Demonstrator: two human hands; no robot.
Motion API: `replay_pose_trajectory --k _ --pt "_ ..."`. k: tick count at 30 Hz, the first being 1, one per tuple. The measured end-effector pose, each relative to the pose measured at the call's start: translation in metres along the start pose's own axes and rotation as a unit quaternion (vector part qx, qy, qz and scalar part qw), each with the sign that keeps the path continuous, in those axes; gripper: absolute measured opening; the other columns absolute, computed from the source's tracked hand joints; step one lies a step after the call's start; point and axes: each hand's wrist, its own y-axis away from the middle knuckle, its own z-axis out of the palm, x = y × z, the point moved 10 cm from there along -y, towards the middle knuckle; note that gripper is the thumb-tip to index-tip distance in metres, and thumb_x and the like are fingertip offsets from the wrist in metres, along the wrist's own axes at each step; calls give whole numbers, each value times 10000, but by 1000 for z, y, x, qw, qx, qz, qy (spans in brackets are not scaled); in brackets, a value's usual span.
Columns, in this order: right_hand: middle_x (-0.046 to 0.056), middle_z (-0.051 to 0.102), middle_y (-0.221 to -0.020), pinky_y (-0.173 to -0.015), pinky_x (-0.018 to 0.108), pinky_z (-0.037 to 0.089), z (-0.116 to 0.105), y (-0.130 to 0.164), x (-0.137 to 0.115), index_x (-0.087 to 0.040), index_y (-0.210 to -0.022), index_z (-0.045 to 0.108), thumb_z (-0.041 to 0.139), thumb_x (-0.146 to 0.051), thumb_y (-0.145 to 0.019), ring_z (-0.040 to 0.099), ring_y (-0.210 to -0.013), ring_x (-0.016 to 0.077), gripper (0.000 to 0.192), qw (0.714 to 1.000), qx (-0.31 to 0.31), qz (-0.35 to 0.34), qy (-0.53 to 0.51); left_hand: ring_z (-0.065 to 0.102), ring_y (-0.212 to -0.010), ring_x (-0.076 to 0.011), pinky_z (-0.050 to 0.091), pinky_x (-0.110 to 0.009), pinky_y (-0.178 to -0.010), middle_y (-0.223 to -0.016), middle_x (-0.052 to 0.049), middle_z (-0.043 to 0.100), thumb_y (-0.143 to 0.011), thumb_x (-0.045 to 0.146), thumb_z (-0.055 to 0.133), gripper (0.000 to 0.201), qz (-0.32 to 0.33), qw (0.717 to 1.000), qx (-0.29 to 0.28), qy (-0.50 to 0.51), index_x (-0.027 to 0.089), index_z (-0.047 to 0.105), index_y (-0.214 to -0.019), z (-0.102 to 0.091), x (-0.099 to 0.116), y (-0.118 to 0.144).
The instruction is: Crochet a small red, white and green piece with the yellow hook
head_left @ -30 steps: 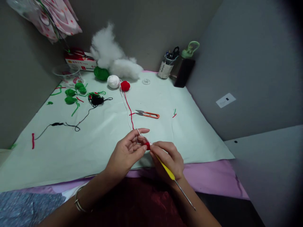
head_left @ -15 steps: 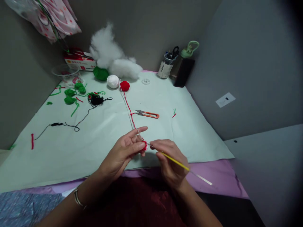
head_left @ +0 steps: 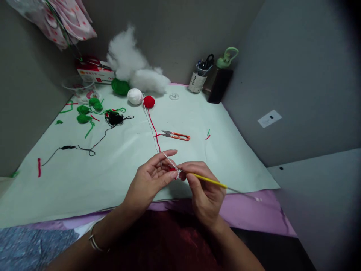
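My left hand (head_left: 150, 180) pinches a small red crochet piece (head_left: 173, 170) at the near edge of the table, with white yarn running over its forefinger. My right hand (head_left: 203, 190) grips a yellow-handled crochet hook (head_left: 208, 181), its tip at the red piece and its metal end pointing right. A red strand (head_left: 154, 131) and a white strand lead from the piece back to a red yarn ball (head_left: 149, 101) and a white yarn ball (head_left: 134, 96).
Orange thread snips (head_left: 177, 136) lie mid-table on the pale green sheet (head_left: 118, 165). Green crochet bits (head_left: 84, 113), black yarn (head_left: 114, 119), white stuffing (head_left: 132, 67), a green ball (head_left: 120, 86), a red box, a pen jar (head_left: 199, 77) and a dark bottle (head_left: 220, 84) stand at the back.
My right hand has swung the hook from pointing down towards me to pointing right, nearly level. Both hands have lifted slightly away from me. The red piece stays pinched.
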Motion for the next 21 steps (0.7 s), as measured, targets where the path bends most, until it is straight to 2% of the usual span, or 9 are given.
replay_pose_trajectory --k 3,5,6,8,10,12,14,18,21 --pt "79 735 -1099 -786 362 650 7 9 -16 -285 -1292 718 635 -92 -972 734 -974 215 383 983 -32 -107 147 636 -860 -150 512 -278 -848 -902 -10 690 -811 255 864 528 -27 998 4 61 226 714 -1316 1 -9 -1" --pt "88 730 -1129 -763 359 652 8 12 -21 -293 -1337 696 642 -93 -966 736 -978 222 426 974 -39 -141 174 626 -815 -144 507 -271 -815 -879 -19 689 -807 279 869 545 -79 992 -10 103 213 720 -1327 5 -18 0" --pt "84 735 -1109 -762 362 650 5 10 -19 -290 -1320 704 635 -91 -968 734 -969 221 410 978 -35 -129 158 616 -786 -135 504 -260 -793 -864 -21 686 -810 280 867 527 -105 988 -19 115 205 733 -1314 6 -22 0" --pt "64 741 -1006 -749 360 635 -8 3 -8 -272 -1211 745 613 -99 -981 723 -901 205 317 995 -1 -58 85 595 -737 -112 491 -228 -744 -834 -17 675 -825 267 855 454 -133 983 -28 125 197 767 -1264 6 -24 1" --pt "40 723 -906 -687 334 610 -18 -2 7 -255 -1075 766 593 -137 -999 693 -778 173 223 998 40 31 -24 587 -714 -95 479 -204 -712 -832 -10 677 -839 254 842 364 -124 985 -22 117 202 798 -1197 1 -20 0" --pt "29 701 -864 -607 299 580 -16 -4 20 -239 -999 765 593 -193 -1009 659 -674 145 178 985 51 97 -129 603 -730 -99 489 -211 -729 -855 -11 699 -829 249 846 313 -96 991 -13 92 208 812 -1138 -1 -15 -1" --pt "37 710 -896 -595 286 576 -5 -3 29 -230 -985 767 617 -235 -1002 660 -667 138 151 972 30 131 -192 649 -793 -130 520 -254 -797 -891 -23 732 -815 256 852 313 -69 996 -17 60 211 803 -1120 1 -12 -1" --pt "53 760 -968 -650 274 587 5 0 43 -237 -1025 779 652 -260 -990 669 -716 133 133 963 17 164 -213 700 -959 -203 553 -361 -924 -1025 -54 748 -808 267 849 407 -32 999 -6 -6 228 740 -1198 4 -9 1" --pt "55 780 -933 -644 268 593 2 0 50 -224 -997 780 669 -274 -976 679 -697 135 123 957 41 183 -221 674 -944 -188 552 -341 -893 -1078 -47 670 -794 245 847 456 25 994 29 -99 246 717 -1231 -2 5 1"
